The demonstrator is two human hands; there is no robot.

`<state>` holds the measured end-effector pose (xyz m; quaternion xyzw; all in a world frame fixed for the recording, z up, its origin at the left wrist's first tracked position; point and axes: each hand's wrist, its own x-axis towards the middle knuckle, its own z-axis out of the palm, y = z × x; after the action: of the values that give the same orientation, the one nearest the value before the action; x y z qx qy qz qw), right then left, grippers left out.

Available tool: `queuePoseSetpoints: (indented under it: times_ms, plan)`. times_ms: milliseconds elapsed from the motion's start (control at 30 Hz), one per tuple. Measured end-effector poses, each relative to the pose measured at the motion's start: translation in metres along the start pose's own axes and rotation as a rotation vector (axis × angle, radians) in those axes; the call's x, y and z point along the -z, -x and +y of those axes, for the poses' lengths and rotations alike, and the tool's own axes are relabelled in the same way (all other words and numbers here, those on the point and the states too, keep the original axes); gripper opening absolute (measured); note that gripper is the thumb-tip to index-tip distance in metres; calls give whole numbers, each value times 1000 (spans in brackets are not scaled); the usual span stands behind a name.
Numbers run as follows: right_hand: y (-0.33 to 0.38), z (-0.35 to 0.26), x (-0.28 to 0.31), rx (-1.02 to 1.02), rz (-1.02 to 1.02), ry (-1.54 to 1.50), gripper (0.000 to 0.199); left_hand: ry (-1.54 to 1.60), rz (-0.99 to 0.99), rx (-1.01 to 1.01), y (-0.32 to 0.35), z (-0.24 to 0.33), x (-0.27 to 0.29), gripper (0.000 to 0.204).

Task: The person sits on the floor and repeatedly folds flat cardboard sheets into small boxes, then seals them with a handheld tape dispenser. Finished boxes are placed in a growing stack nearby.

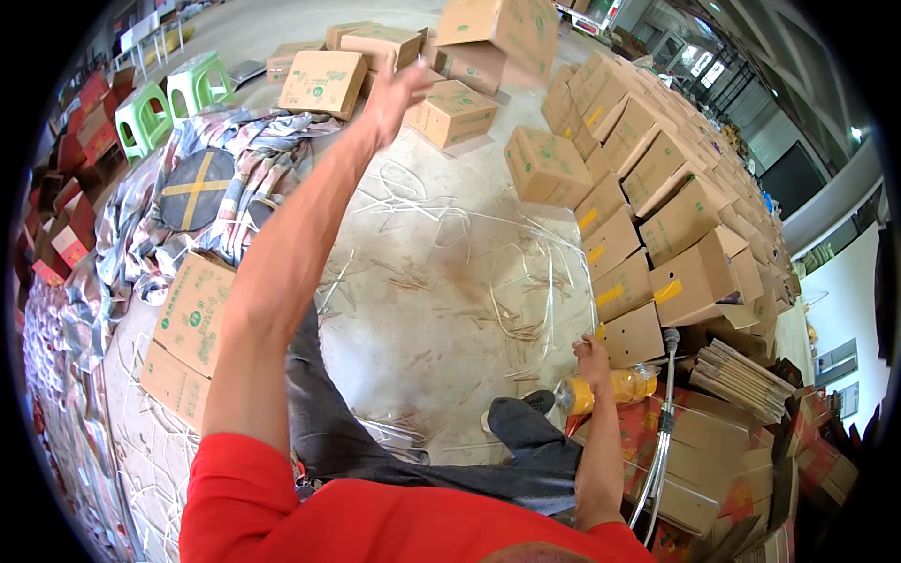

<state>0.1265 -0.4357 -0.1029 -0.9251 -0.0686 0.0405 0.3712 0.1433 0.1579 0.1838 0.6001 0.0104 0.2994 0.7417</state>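
Note:
My left hand [399, 98] is stretched far forward with its fingers apart and nothing in it. Just beyond it, a large tilted brown carton [502, 38] has a blurred edge; I cannot tell whether it rests on anything. Beside and below the hand are closed cartons [324, 83] and another carton [452, 113] on the floor. My right hand [589, 357] is low on the right, its fingers closed at the end of a thin white strap [584, 267] that runs back across the floor. A yellow-orange bottle [615, 388] lies by that wrist.
Stacked cartons [638, 169] form a wall at right. Loose white straps [404, 192] litter the concrete floor [404, 319]. A metal pole [664, 422] and flattened cardboard [741, 375] are near right. Patterned cloth [122, 220], green stools [199, 84] and a carton [194, 314] are at left.

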Motion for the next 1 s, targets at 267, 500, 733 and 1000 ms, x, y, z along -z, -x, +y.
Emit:
queuePoseSetpoints:
  times_ms: [267,500,733,1000]
  plan:
    - [16,-36,-8,-62,-286,49,38,-755,438,353,276,-191,228,69]
    - [11,-21,-57,-105,-487,66,46,-1717,984,746,559,-207,445,89]
    - [11,-103,-69,-10,-616,192,47,-1307,1166,1221,662,-207,520,96]
    - [22,-127,-59,39,-645,291,46,-1123,1361,1297,628,-190,475,106]
